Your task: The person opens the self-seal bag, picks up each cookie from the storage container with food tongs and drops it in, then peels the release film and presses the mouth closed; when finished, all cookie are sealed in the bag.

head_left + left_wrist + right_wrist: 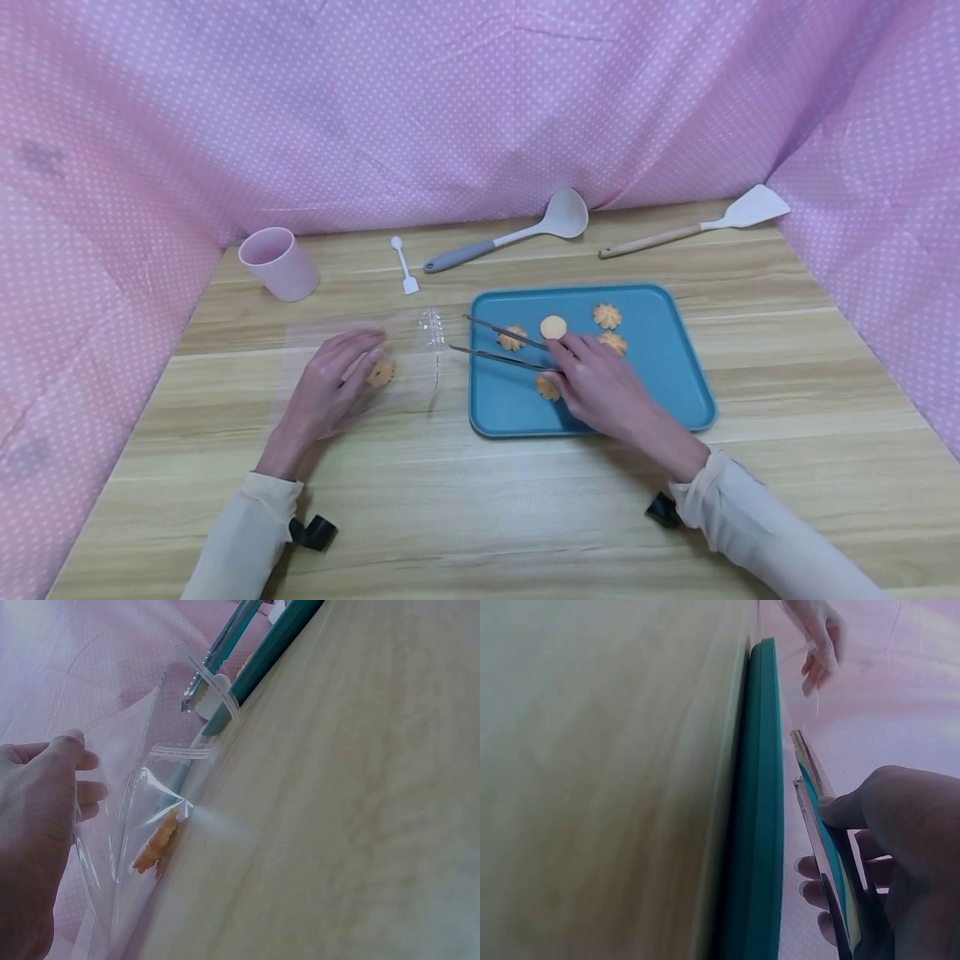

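Plastic bag [411, 367] | left hand [326, 385] pinches it | cookie [381, 373] inside, just beside that hand | right hand [602, 383] grips tongs [502, 358]

"What's the zip bag [411, 354] made of?"
"Clear, glossy plastic; the tongs [501, 358] look metal, with toothed tips."
"And the tray [667, 358]?"
"Smooth, matt plastic by its look, on a wood-grained desk [525, 500]. The backdrop [390, 108] is cloth; the spatula's handle [652, 241], wood."

No text or numbers can be read.
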A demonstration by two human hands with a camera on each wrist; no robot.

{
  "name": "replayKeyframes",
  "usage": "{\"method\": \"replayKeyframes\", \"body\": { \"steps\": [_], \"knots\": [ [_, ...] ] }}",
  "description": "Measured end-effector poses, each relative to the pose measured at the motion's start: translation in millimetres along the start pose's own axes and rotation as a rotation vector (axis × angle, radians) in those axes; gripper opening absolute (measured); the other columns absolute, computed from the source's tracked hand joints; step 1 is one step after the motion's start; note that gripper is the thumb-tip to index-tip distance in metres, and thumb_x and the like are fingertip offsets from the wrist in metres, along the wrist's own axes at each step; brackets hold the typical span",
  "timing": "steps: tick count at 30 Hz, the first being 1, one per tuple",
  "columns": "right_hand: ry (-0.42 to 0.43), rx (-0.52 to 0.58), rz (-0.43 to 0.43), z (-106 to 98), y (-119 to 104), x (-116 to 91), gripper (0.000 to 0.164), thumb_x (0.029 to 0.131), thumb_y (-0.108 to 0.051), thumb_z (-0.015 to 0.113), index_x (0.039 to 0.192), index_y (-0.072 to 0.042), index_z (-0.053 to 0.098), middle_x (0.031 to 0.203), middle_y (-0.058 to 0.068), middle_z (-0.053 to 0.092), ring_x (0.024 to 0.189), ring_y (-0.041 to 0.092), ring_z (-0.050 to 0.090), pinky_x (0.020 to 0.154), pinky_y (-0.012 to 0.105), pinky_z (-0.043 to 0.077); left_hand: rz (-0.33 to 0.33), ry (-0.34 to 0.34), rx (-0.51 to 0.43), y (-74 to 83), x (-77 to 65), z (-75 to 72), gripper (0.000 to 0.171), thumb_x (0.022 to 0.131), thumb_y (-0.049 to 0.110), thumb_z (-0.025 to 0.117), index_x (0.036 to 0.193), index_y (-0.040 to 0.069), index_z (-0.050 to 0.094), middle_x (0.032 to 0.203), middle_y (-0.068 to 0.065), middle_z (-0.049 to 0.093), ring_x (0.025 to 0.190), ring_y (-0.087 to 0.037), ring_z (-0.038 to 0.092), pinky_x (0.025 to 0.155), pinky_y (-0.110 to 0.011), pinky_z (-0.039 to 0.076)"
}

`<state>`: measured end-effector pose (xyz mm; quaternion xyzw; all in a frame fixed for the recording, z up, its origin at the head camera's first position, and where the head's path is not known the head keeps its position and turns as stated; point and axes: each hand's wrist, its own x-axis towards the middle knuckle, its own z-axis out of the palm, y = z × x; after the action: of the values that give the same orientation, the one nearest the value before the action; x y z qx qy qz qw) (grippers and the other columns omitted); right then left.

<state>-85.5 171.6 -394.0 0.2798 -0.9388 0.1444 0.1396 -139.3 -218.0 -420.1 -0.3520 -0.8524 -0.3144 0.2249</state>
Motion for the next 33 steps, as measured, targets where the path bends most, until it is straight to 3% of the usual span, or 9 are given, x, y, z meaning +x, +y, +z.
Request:
{"method": "replayKeyframes", "body": {
  "steps": [8, 15, 33],
  "knots": [
    [0.012, 0.008, 0.038, -7, 11, -13, 0.042, 0.096, -0.015, 0.076, 0.127, 0.01, 0.065, 0.114, 0.021, 0.067, 0.095, 0.036, 0.061, 0.081, 0.049, 0.057, -0.005, 0.001, -0.007, -1.2, -0.4, 0.2, 0.029, 0.098, 0.001, 0.065, 0.127, 0.0, 0.07, 0.131, -0.013, 0.069, 0.124, -0.036, 0.062, 0.111, -0.045, 0.043],
    [0.028, 0.004, 0.04, -12, 18, -23, 0.038, 0.094, -0.015, 0.077, 0.123, 0.008, 0.067, 0.104, 0.017, 0.065, 0.082, 0.03, 0.056, 0.067, 0.04, 0.053, -0.011, -0.004, -0.006, -0.8, -0.6, 0.1, 0.03, 0.098, 0.001, 0.065, 0.127, 0.001, 0.07, 0.131, -0.012, 0.069, 0.124, -0.035, 0.062, 0.111, -0.044, 0.043],
    [-0.027, -0.037, 0.093, -23, 24, -40, 0.037, 0.094, -0.015, 0.076, 0.123, 0.007, 0.066, 0.105, 0.015, 0.065, 0.082, 0.029, 0.056, 0.064, 0.038, 0.052, -0.009, 0.001, -0.012, -0.6, 0.0, 0.2, 0.031, 0.096, -0.002, 0.066, 0.127, 0.001, 0.071, 0.131, -0.012, 0.07, 0.124, -0.035, 0.062, 0.11, -0.046, 0.044]
  ]
}}
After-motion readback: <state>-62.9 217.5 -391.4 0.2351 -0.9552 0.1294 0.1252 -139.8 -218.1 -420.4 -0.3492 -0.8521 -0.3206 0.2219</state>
